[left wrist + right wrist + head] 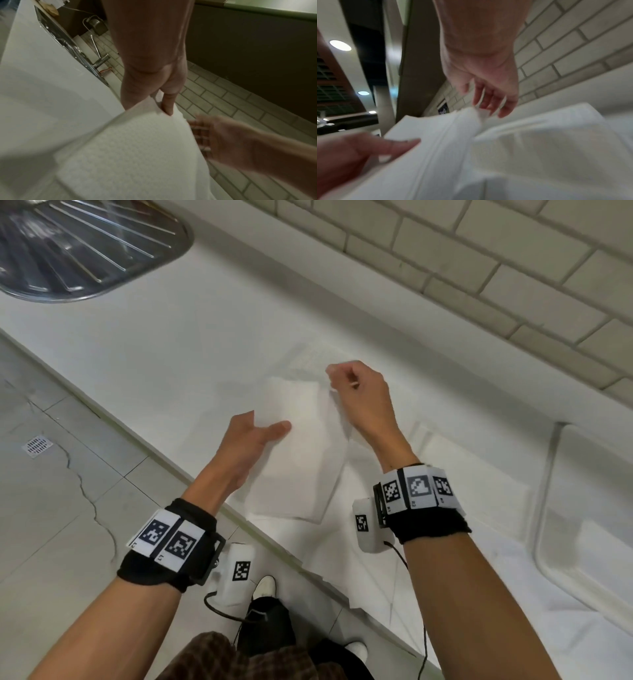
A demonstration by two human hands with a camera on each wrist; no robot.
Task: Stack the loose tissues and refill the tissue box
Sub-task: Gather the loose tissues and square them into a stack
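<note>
Head view: both hands (251,440) (359,392) hold an unmarked white tissue (301,446)

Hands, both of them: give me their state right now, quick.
Left hand: grips the near edge of the tissue stack, thumb on top.
Right hand: pinches the stack's far corner.

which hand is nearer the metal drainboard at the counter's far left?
Left. The left hand holds the tissue on the side toward the metal drainboard; the right hand pinches the tissue's far corner, farther from it.
</note>
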